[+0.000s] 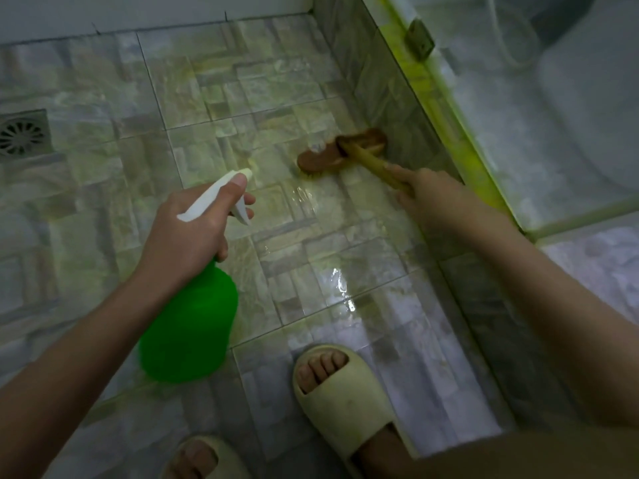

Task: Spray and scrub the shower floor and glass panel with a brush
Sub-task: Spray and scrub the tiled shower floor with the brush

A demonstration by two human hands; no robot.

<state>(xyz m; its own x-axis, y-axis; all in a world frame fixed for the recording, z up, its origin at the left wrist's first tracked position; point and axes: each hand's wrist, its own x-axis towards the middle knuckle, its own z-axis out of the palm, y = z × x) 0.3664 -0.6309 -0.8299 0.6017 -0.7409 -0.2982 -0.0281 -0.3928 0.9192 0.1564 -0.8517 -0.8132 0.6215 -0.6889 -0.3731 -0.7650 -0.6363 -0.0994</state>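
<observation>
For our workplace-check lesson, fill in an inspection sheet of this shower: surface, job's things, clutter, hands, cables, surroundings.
Surface: tiled shower floor, wet and glossy near the middle; round drain grate at its left edge.
Job's things: green spray bottle with a white trigger head; wooden-handled brush, head on the floor beside the glass panel.
Clutter: nothing seen.
Hands: left hand grips the spray bottle's neck, fingers at the trigger; right hand grips the brush handle.
Cables: nothing seen.
Surroundings: metal bracket on the glass panel's edge; pale slippers on both feet; white fixture beyond the glass, blurred.
</observation>
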